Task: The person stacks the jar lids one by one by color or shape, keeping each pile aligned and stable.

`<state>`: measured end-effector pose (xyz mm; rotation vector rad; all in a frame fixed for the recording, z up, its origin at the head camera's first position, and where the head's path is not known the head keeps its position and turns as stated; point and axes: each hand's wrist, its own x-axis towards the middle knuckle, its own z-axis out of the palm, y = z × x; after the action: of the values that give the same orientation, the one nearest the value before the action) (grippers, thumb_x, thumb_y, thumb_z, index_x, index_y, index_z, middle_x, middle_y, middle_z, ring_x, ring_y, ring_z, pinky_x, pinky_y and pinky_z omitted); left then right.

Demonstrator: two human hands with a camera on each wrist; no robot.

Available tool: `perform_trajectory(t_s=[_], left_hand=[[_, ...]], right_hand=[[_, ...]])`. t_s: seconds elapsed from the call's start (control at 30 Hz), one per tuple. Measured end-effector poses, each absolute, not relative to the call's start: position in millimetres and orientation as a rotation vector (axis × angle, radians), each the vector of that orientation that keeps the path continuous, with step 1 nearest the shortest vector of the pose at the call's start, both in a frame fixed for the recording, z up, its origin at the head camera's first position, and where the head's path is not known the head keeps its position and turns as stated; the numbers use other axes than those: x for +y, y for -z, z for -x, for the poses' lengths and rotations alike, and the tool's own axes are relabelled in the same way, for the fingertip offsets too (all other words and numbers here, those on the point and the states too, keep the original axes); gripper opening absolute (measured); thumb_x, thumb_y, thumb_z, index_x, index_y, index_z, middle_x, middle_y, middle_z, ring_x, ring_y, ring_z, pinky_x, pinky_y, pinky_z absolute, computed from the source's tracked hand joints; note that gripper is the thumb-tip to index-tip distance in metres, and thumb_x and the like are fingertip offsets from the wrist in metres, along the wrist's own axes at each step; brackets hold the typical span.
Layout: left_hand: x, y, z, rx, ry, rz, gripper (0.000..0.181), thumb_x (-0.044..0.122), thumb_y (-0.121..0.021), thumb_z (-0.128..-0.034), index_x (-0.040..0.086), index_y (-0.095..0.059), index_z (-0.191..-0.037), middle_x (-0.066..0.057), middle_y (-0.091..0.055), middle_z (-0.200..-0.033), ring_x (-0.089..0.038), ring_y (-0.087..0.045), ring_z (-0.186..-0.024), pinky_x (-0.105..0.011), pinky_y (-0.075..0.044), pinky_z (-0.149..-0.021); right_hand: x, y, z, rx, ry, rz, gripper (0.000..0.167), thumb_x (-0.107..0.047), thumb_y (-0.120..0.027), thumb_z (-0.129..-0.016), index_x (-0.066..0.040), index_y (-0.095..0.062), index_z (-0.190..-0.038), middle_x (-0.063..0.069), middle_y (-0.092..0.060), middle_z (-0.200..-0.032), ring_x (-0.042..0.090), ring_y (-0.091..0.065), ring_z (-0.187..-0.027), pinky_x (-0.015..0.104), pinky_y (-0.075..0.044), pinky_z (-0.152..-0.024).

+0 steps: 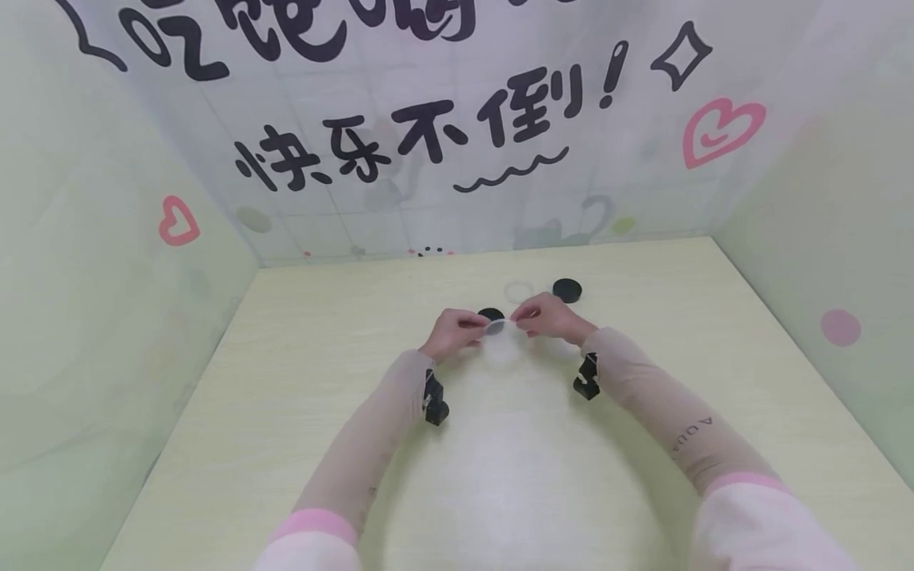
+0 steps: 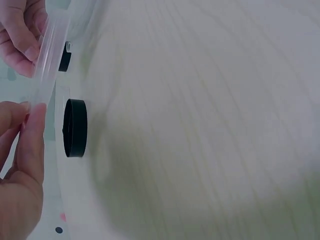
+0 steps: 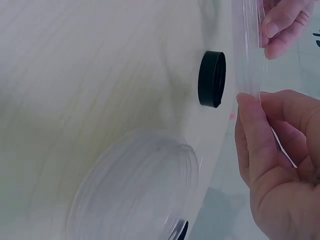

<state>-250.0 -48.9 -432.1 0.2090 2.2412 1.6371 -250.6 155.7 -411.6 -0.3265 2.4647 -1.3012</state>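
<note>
A person's left hand (image 1: 457, 331) is pinching one side of a clear jar (image 2: 49, 57) between thumb and fingers, and the right hand (image 1: 548, 316) is pinching the opposite side in the same way. The jar is sitting between the two hands, over the far half of the surface (image 1: 493, 476), a little right of the middle; whether it is touching the surface is hard to tell. One black lid (image 1: 489, 315) is lying just beyond the jar, between the hands. A second black lid (image 1: 567, 290) is lying closer to the far edge, just past the right hand. Another clear jar (image 3: 130, 195) is resting beside that lid, toward the left. Beige sleeves (image 1: 382, 440) are covering both forearms, and a printed wall sheet (image 1: 428, 214) is hanging along the far edge.
</note>
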Motion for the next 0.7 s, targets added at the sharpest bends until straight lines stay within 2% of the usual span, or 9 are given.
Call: perform_trajectory(t_s=[0.27,0.5,0.7], left_hand=[[-20,429,254,2.224,-1.661,-0.266,0.021,0.002,-0.062,-0.0803,0.002,-0.065,-0.101,-0.009,-0.064,-0.097,-0.016,-0.061,-0.082,-0.023,-0.051,-0.069],[7,429,256,2.266,-1.699,-0.303,0.021,-0.001,-0.060,-0.0812,-0.002,-0.063,-0.102,-0.016,-0.062,-0.102,-0.018,-0.060,-0.086,-0.022,-0.051,-0.067],[25,425,254,2.285,-1.726,-0.318,0.022,-0.004,-0.059,-0.0804,-0.005,-0.062,-0.102,-0.017,-0.063,-0.100,-0.020,-0.061,-0.085,-0.020,-0.051,-0.064]], right_hand=[[186,406,251,2.478,1.293,0.279,0.024,-0.001,-0.056,-0.084,0.009,-0.059,-0.106,0.020,-0.058,-0.104,0.026,-0.057,-0.090,0.031,-0.051,-0.072],[208,398,250,2.530,1.287,0.283,0.024,-0.002,-0.057,-0.084,0.010,-0.059,-0.105,0.023,-0.058,-0.104,0.028,-0.057,-0.089,0.031,-0.051,-0.072],[223,400,252,2.555,1.317,0.270,0.022,0.000,-0.056,-0.084,0.008,-0.060,-0.104,0.024,-0.058,-0.104,0.028,-0.057,-0.090,0.031,-0.051,-0.072]])
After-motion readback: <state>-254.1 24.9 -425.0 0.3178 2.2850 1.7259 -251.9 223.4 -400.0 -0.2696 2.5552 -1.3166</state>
